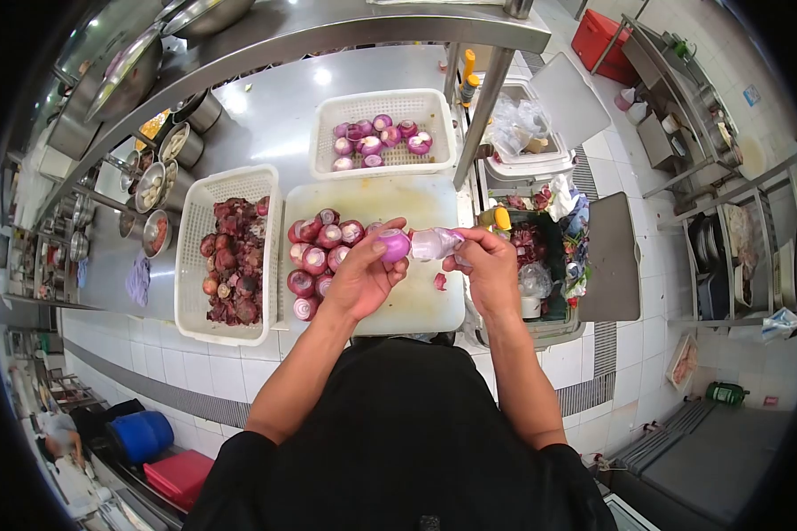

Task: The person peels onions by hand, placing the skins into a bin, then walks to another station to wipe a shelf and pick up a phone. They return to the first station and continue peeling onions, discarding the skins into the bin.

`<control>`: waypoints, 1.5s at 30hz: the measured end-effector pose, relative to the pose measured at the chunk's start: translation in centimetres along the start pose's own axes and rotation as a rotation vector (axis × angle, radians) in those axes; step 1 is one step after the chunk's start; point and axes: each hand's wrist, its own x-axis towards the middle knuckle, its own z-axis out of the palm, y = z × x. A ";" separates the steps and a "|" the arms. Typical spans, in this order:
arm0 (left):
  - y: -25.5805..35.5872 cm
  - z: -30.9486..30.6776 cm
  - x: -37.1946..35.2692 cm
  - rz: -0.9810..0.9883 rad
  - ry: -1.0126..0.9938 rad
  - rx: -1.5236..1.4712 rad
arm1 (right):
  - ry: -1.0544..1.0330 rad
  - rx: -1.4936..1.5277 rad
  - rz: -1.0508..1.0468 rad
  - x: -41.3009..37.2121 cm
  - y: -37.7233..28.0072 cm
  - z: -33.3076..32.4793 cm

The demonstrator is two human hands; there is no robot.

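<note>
My left hand (369, 273) grips a shiny, peeled-looking red onion (393, 246) above the cutting board (398, 303). A pale, translucent strip of onion skin (436, 243) stretches from beside the onion to my right hand (491, 267), whose fingers pinch its far end. On the board's left side sits a pile of red onions (329, 235) with cut ends, close to my left hand. A small scrap of red skin (440, 281) lies on the board below the strip.
Behind the board stands a white crate (317, 133) of peeled onions. Another crate (184, 257), on the left, holds dark unpeeled onions and skins. To the right is a bin (540, 331) of skins and plastic. A steel post (485, 115) rises at the back right.
</note>
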 end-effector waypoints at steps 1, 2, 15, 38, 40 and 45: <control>-0.2 -0.2 0.4 0.009 0.024 0.069 | 0.005 0.004 -0.003 0.1 0.2 -0.3; -0.4 -0.5 0.8 0.017 0.048 0.138 | 0.060 0.079 -0.045 0.2 0.5 -0.6; 6.2 -0.2 8.3 0.042 0.444 0.299 | 0.454 0.205 0.077 0.4 7.5 -17.6; 10.6 -7.3 1.7 0.082 0.271 2.397 | -0.041 -0.474 -0.051 1.5 6.6 -4.2; 10.6 -5.4 1.4 0.286 0.120 1.904 | -0.114 -0.510 0.057 0.4 4.3 -2.2; 6.0 0.3 -0.9 0.006 -0.036 0.879 | -0.254 -0.528 -0.235 -1.1 1.4 1.3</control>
